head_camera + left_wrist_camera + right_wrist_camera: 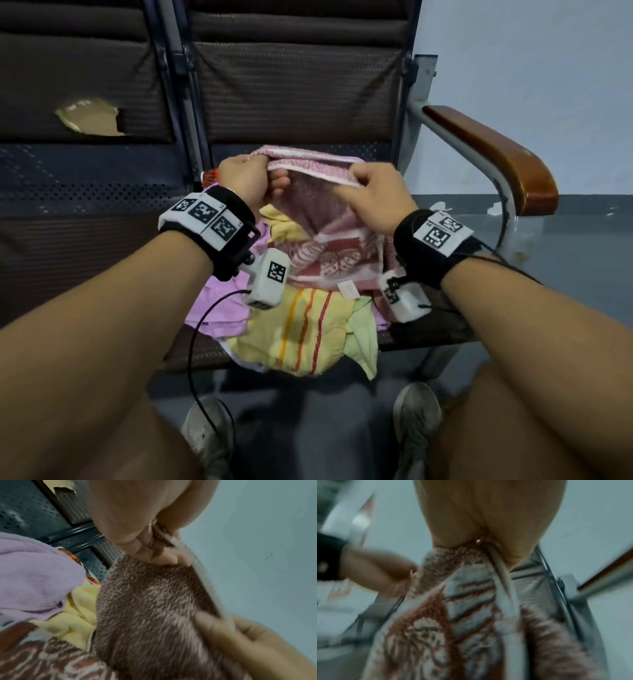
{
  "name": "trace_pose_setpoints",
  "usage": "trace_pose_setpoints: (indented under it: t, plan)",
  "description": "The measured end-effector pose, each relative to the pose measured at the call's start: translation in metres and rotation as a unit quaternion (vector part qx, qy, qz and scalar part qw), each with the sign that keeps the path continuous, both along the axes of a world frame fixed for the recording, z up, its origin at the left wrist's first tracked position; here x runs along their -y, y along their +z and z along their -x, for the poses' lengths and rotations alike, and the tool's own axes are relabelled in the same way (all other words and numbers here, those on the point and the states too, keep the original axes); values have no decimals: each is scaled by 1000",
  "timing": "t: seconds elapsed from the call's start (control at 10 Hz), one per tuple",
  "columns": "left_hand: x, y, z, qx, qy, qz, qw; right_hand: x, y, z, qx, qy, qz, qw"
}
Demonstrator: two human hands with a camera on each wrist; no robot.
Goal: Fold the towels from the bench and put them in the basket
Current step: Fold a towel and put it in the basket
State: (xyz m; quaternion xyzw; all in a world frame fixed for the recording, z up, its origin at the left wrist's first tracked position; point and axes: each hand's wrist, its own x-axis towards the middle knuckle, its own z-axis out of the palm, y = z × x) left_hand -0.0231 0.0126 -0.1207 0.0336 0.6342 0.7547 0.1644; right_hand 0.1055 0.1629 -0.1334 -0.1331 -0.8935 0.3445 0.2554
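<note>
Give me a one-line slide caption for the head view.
Both hands, left and right, grip a red towel's edge above the bench.

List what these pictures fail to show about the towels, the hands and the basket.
- Basket: in no view, so its place is unknown.
- Right wrist view: motion blur smears the red patterned towel and right hand.
- Lilac towel: partly hidden by the left hand and wrist camera in the head view.
- Orange item behind the left hand: mostly hidden, unidentifiable.
</note>
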Motion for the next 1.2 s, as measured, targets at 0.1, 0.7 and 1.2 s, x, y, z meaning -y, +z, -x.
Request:
trace_pose_setpoints:
  t: [0.1,0.7,1.2]
  plan:
    - [8,-2,3,34,-9,-42,999,-7,-15,-9,203,38,-129,970]
    - [33,-33,46,3,78,82,994,-46,-24,-25,262,-54,-209,941]
    - [57,-40,40,-45,-152,57,986,-74,-31,-58,204,-64,9,977]
